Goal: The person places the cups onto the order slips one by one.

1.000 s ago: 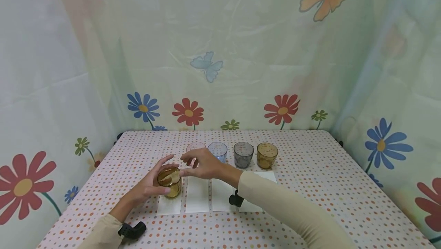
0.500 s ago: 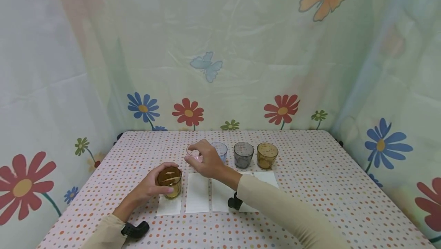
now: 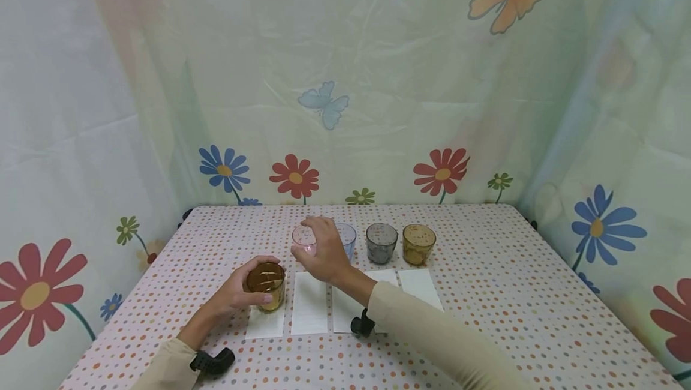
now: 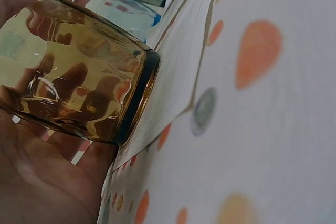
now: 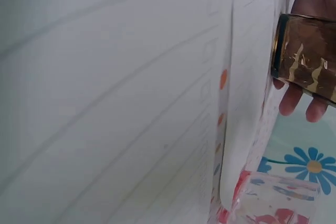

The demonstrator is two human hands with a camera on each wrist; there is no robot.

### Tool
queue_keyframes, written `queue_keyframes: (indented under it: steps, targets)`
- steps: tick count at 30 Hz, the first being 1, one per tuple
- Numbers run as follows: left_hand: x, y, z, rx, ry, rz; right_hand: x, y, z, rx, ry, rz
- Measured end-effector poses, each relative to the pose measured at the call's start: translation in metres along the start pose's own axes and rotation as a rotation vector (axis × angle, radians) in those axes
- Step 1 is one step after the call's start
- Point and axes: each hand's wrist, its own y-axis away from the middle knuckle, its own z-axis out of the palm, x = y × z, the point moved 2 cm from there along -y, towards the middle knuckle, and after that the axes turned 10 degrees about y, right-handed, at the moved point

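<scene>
My left hand [image 3: 236, 288] holds an amber glass [image 3: 268, 287] upright, thumb at the near side and fingers behind. Its thick base [image 4: 137, 98] stands over the leftmost white sheet [image 3: 264, 328]. Farther back, my right hand [image 3: 326, 252] is at a clear pink glass [image 3: 303, 239], thumb on the near side and fingers spread toward the far rim. The right hand hides the glass's right part. None of its fingers show on the pink glass [image 5: 275, 203] in the right wrist view, and contact is unclear.
Right of the pink glass stand a blue glass [image 3: 348, 237], a grey glass [image 3: 381, 246] and a second amber glass [image 3: 418, 246] in a row. More white sheets [image 3: 309, 312] lie side by side on the dotted tablecloth [image 3: 513, 282]. A patterned curtain [image 3: 378, 108] surrounds the table.
The right hand has left the amber glass and moved back to the pink glass, its fingers then spreading wider. The left hand has closed more snugly round the amber glass.
</scene>
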Motion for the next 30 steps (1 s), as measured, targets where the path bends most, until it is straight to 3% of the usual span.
queue_keyframes:
  steps: [5, 13, 17, 30]
  targets:
    - [0.000, 0.001, -0.001, 0.003, -0.004, -0.013, -0.006, 0.000, 0.004, 0.016, -0.053, 0.091]
    - [-0.002, -0.001, 0.000, -0.006, -0.033, 0.005, -0.020, -0.001, 0.007, 0.083, -0.238, 0.397]
    - [-0.004, 0.000, 0.001, -0.017, -0.043, 0.018, -0.021, 0.000, 0.007, 0.128, -0.277, 0.505]
    - [-0.003, 0.000, -0.004, 0.008, -0.074, 0.012, -0.027, 0.010, 0.016, 0.224, -0.374, 0.554]
